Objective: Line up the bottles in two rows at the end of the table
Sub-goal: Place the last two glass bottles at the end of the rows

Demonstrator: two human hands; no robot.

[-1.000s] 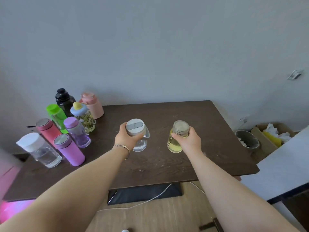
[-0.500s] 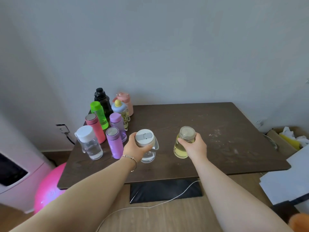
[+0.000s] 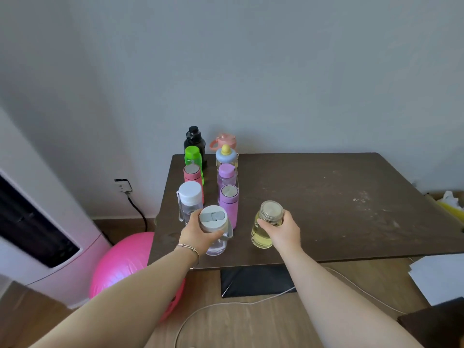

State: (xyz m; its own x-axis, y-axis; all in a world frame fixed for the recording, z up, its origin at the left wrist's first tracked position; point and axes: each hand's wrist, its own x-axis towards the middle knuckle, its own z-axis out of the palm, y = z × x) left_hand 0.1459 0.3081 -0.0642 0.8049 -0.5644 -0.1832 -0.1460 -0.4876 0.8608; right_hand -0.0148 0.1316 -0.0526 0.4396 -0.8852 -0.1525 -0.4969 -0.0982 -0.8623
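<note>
My left hand [image 3: 198,234] grips a clear bottle with a grey-white lid [image 3: 214,223], standing near the front left of the dark table [image 3: 326,197]. My right hand [image 3: 283,232] holds a yellow-tinted jar with a metal lid [image 3: 263,231] just to its right. Behind them two rows of bottles run toward the wall: a white-capped clear one [image 3: 190,199], a pink-red one [image 3: 192,173], a green one [image 3: 192,156] and a black one [image 3: 193,138] on the left; a purple flask [image 3: 229,204], a lilac bottle [image 3: 226,175], a blue-capped one [image 3: 226,155] and a pink one [image 3: 225,140] on the right.
A pink exercise ball [image 3: 120,262] lies on the floor left of the table, beside a white appliance [image 3: 37,234]. A wall socket with a black cord [image 3: 123,185] is behind it. A white cable [image 3: 226,305] crosses the floor. Papers [image 3: 439,280] lie at the right.
The view has swung left and both hands have carried their bottles leftward, closer to the rows. The clear bottle now stands right in front of the white-capped one.
</note>
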